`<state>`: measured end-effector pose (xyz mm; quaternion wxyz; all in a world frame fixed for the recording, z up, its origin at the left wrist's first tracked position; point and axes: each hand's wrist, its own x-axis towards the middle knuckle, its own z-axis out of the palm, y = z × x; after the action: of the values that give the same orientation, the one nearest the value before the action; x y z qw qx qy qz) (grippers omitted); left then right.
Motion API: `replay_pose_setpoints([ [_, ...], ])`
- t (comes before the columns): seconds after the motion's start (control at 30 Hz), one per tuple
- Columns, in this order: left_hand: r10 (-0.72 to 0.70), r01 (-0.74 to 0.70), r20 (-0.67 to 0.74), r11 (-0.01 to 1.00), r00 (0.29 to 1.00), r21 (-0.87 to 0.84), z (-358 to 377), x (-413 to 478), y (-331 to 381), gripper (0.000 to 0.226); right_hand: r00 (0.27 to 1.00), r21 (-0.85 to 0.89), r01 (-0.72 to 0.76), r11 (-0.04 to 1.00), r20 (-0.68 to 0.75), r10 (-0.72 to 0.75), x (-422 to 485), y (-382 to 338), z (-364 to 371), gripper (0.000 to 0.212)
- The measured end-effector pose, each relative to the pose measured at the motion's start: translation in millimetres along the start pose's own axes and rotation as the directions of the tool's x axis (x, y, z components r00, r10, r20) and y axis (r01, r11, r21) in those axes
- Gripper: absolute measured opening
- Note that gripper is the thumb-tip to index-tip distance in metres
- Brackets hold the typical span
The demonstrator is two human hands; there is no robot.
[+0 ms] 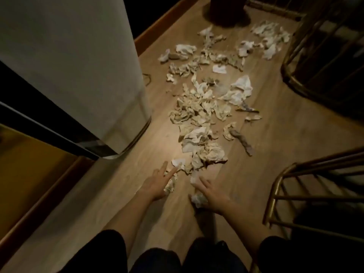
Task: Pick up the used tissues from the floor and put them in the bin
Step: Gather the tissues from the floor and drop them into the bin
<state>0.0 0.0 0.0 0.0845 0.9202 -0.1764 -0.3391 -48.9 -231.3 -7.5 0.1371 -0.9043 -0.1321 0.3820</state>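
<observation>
The right hand [213, 196] is closing thumb and lower fingers on a white wad [199, 200] pressed under its palm, while its upper fingers are spreading forward over another tissue scrap [194, 178]. The left hand [157, 183] is lying open, two fingers stretching out and touching a small white tissue [178, 162] at the near end of the mess; a crumpled piece [171, 186] is sitting just beside its palm. Beyond both hands, the tissues [199, 113] are trailing in a long scatter up the wood floor [275, 125], some white, most yellowish. A tall pale cabinet [78, 66] is standing at the left of the trail, and dark metal railings [315, 196] are curving along the right. A dark round object [226, 10] is standing at the far end, too dim to identify. No writing or label is showing anywhere.
</observation>
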Motion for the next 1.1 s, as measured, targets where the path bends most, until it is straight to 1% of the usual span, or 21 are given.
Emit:
replay_pose_setpoints([
  [0.07, 0.08, -0.079, -0.008, 0.994, 0.997, 0.079, 23, 27, -6, 0.098, 0.999, -0.078, 0.042, 0.996, 0.033, -0.04, 20, 12, 35, 0.069],
  [0.1, 0.112, -0.11, -0.008, 0.986, 0.994, 0.123, 35, 42, -10, 0.1, 0.998, -0.129, 0.058, 0.99, 0.032, -0.055, 29, 21, 52, 0.072],
  [0.17, 0.143, -0.137, -0.027, 0.979, 0.989, 0.151, 54, 73, -16, 0.105, 0.998, -0.165, 0.057, 0.985, -0.003, -0.058, 49, 39, 79, 0.075],
  [0.2, 0.152, -0.146, -0.034, 0.979, 0.988, 0.142, 65, 84, -18, 0.109, 0.996, -0.164, 0.062, 0.985, -0.049, -0.07, 59, 47, 93, 0.071],
  [0.27, 0.165, -0.157, -0.071, 0.982, 0.984, 0.104, 74, 103, -26, 0.111, 0.957, -0.16, 0.109, 0.981, -0.248, -0.147, 80, 61, 110, 0.058],
  [0.3, 0.171, -0.164, -0.097, 0.983, 0.98, 0.078, 76, 112, -29, 0.103, 0.928, -0.17, 0.126, 0.977, -0.328, -0.177, 91, 66, 113, 0.051],
  [0.33, 0.183, -0.177, -0.115, 0.983, 0.976, 0.055, 76, 119, -32, 0.088, 0.898, -0.176, 0.139, 0.975, -0.393, -0.199, 101, 69, 112, 0.046],
  [0.4, 0.245, -0.246, -0.195, 0.969, 0.95, 0.017, 75, 130, -36, 0.048, 0.822, -0.181, 0.162, 0.97, -0.519, -0.235, 120, 69, 103, 0.035],
  [0.47, 0.253, -0.264, -0.258, 0.965, 0.933, -0.009, 73, 138, -39, 0.023, 0.755, -0.147, 0.188, 0.971, -0.611, -0.239, 132, 64, 88, 0.029],
  [0.53, 0.214, -0.237, -0.319, 0.971, 0.923, -0.034, 68, 144, -46, 0.013, 0.7, -0.082, 0.248, 0.965, -0.674, -0.237, 139, 56, 76, 0.023],
  [0.6, 0.168, -0.215, -0.422, 0.974, 0.891, -0.065, 59, 145, -56, 0.012, 0.641, -0.034, 0.293, 0.956, -0.735, -0.223, 138, 46, 66, 0.02],
  [0.7, 0.09, -0.157, -0.531, 0.984, 0.843, -0.083, 45, 136, -77, 0.014, 0.525, -0.044, 0.262, 0.964, -0.832, -0.181, 139, 33, 50, 0.024],
  [0.73, 0.085, -0.151, -0.535, 0.985, 0.84, -0.08, 42, 128, -84, 0.015, 0.522, -0.033, 0.22, 0.975, -0.84, -0.146, 142, 32, 44, 0.025],
  [0.77, 0.097, -0.158, -0.53, 0.985, 0.842, -0.071, 41, 119, -90, 0.016, 0.557, -0.001, 0.166, 0.986, -0.825, -0.095, 145, 31, 41, 0.024],
  [0.87, 0.166, -0.201, -0.475, 0.979, 0.864, -0.023, 54, 82, -106, 0.023, 0.743, 0.13, 0.034, 0.991, -0.667, 0.062, 157, 31, 43, 0.029],
  [0.9, 0.179, -0.201, -0.429, 0.98, 0.885, -0.006, 62, 68, -109, 0.027, 0.775, 0.123, 0.008, 0.992, -0.628, 0.072, 159, 31, 49, 0.03],
  [0.93, 0.174, -0.184, -0.379, 0.983, 0.909, 0.009, 74, 56, -113, 0.033, 0.78, 0.088, -0.004, 0.996, -0.623, 0.058, 161, 29, 57, 0.031],
  [1.0, 0.124, -0.121, -0.244, 0.992, 0.962, 0.027, 99, 31, -123, 0.054, 0.743, 0.035, 0.008, 0.999, -0.669, 0.018, 161, 26, 70, 0.032],
  [1.03, 0.117, -0.112, -0.195, 0.993, 0.974, 0.036, 111, 22, -127, 0.066, 0.721, 0.026, 0.028, 0.999, -0.693, -0.002, 159, 25, 74, 0.032],
  [1.07, 0.126, -0.122, -0.166, 0.992, 0.978, 0.033, 120, 15, -129, 0.071, 0.705, 0.012, 0.053, 0.999, -0.708, -0.029, 158, 23, 78, 0.031],
  [1.1, 0.144, -0.143, -0.177, 0.989, 0.974, 0.021, 123, 11, -127, 0.069, 0.69, -0.012, 0.074, 0.997, -0.722, -0.06, 157, 23, 80, 0.029],
])
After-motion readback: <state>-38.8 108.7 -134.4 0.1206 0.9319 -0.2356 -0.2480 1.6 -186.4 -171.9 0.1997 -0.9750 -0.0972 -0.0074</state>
